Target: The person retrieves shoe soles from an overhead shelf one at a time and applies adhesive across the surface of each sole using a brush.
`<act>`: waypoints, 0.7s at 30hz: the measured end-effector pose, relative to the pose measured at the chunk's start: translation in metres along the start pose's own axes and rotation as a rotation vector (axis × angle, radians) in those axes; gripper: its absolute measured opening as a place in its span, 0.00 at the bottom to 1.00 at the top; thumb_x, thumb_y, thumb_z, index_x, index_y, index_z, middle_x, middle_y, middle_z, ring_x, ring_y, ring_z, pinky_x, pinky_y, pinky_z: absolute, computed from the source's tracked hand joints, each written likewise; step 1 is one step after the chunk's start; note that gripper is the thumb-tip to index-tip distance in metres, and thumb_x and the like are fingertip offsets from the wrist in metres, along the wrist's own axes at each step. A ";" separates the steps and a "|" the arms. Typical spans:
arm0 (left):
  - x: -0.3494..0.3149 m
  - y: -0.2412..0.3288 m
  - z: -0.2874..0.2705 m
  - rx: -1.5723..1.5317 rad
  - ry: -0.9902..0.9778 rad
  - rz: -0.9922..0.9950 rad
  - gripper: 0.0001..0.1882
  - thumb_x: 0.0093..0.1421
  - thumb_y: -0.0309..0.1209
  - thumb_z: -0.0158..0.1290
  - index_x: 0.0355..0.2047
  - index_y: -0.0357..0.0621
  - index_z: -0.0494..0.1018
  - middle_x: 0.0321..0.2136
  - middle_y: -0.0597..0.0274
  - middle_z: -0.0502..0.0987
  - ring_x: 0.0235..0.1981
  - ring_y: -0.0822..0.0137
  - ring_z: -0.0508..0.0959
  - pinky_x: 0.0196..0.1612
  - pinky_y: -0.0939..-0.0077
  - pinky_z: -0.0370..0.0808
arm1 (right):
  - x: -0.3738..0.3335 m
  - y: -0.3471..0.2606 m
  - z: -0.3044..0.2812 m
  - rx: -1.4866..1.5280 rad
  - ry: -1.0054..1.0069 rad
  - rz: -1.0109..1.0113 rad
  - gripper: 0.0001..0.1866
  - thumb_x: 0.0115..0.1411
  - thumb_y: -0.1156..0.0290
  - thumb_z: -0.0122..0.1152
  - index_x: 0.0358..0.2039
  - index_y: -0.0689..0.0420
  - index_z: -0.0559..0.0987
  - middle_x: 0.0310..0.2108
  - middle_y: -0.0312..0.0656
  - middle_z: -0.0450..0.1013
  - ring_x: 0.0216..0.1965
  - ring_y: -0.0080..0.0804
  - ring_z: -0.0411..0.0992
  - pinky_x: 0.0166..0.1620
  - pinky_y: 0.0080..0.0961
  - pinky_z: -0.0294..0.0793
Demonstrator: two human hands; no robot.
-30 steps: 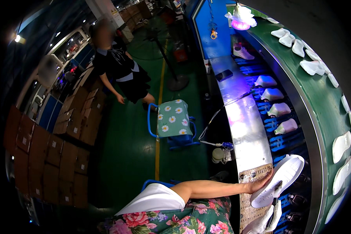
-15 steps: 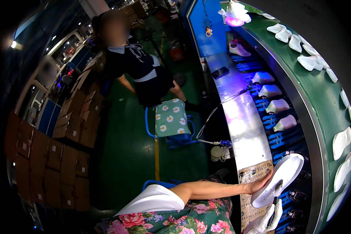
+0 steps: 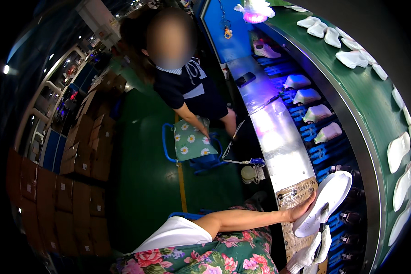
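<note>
Green conveyor [image 3: 374, 109] alongside, left fingers [image 3: 310, 201] close around a white sole [image 3: 331, 192], gloved right fingers [image 3: 324, 244] below it, their grip unclear.

The metal ledge [image 3: 278, 148] runs between the floor [image 3: 139, 160] on the left and a rack of holders [image 3: 310, 132] on the right, with four shoe uppers [image 3: 318, 113] in a row on it. Farther right, the conveyor belt [image 3: 367, 105] carries loose shoe parts [image 3: 398, 153]. A phone [image 3: 245, 79] lies on the ledge's far part, cardboard [image 3: 287, 201] on its near part. Left of the ledge stands a chair [image 3: 183, 137], a co-worker [image 3: 203, 93] behind it; stacked boxes [image 3: 80, 196] stand far left.
</note>
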State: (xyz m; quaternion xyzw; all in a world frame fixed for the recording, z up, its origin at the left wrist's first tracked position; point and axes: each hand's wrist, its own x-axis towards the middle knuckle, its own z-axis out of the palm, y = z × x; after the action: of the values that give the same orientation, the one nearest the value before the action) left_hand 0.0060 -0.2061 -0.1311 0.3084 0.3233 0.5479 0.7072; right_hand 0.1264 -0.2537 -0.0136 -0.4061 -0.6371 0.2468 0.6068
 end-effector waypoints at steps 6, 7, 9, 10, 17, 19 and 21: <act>-0.002 -0.008 0.010 0.070 0.184 -0.047 0.48 0.63 0.69 0.22 0.68 0.41 0.49 0.61 0.52 0.62 0.59 0.63 0.65 0.63 0.71 0.62 | -0.011 0.011 -0.008 -0.100 0.004 0.114 0.11 0.52 0.86 0.61 0.38 0.67 0.79 0.39 0.53 0.78 0.40 0.42 0.77 0.47 0.35 0.75; -0.001 -0.006 0.015 0.050 0.198 -0.068 0.49 0.62 0.70 0.22 0.68 0.41 0.50 0.59 0.52 0.65 0.57 0.63 0.68 0.61 0.70 0.64 | -0.015 0.012 -0.011 -0.136 0.021 0.167 0.11 0.51 0.87 0.62 0.37 0.67 0.79 0.39 0.53 0.78 0.40 0.42 0.77 0.47 0.35 0.75; -0.002 0.003 0.014 -0.034 0.192 -0.115 0.51 0.61 0.71 0.22 0.66 0.39 0.51 0.56 0.50 0.68 0.55 0.61 0.71 0.59 0.67 0.67 | -0.014 0.016 -0.008 -0.155 0.015 0.236 0.12 0.51 0.88 0.62 0.37 0.66 0.79 0.39 0.52 0.78 0.40 0.41 0.77 0.48 0.34 0.74; -0.002 0.011 0.010 -0.126 0.004 -0.056 0.51 0.60 0.72 0.21 0.65 0.38 0.53 0.53 0.49 0.70 0.52 0.60 0.73 0.57 0.65 0.70 | -0.014 0.016 -0.008 -0.165 0.020 0.236 0.12 0.50 0.88 0.62 0.37 0.66 0.79 0.39 0.51 0.78 0.40 0.41 0.77 0.48 0.34 0.74; 0.009 0.037 0.024 -0.328 -0.193 -0.091 0.65 0.44 0.84 0.16 0.53 0.33 0.65 0.36 0.47 0.77 0.38 0.54 0.79 0.42 0.58 0.78 | 0.001 0.006 -0.013 -0.316 -0.089 -0.016 0.12 0.46 0.81 0.70 0.34 0.56 0.83 0.34 0.44 0.80 0.34 0.39 0.78 0.39 0.30 0.76; 0.011 0.031 0.021 -0.312 -0.203 -0.102 0.64 0.46 0.83 0.14 0.53 0.33 0.65 0.34 0.47 0.77 0.38 0.56 0.80 0.42 0.61 0.78 | -0.003 0.004 -0.013 -0.316 -0.136 -0.034 0.14 0.45 0.78 0.72 0.34 0.52 0.84 0.31 0.39 0.79 0.30 0.37 0.77 0.35 0.29 0.76; 0.008 0.029 0.019 -0.398 -0.179 -0.187 0.65 0.44 0.84 0.16 0.51 0.33 0.66 0.34 0.46 0.77 0.37 0.54 0.80 0.42 0.58 0.78 | -0.007 0.004 -0.016 -0.138 -0.142 0.053 0.11 0.46 0.78 0.72 0.33 0.54 0.84 0.29 0.40 0.79 0.29 0.36 0.77 0.34 0.28 0.75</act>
State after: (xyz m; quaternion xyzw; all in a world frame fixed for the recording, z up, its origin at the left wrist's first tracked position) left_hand 0.0063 -0.1935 -0.0980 0.1789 0.1722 0.5035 0.8275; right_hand 0.1429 -0.2602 -0.0186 -0.4452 -0.6831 0.2463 0.5240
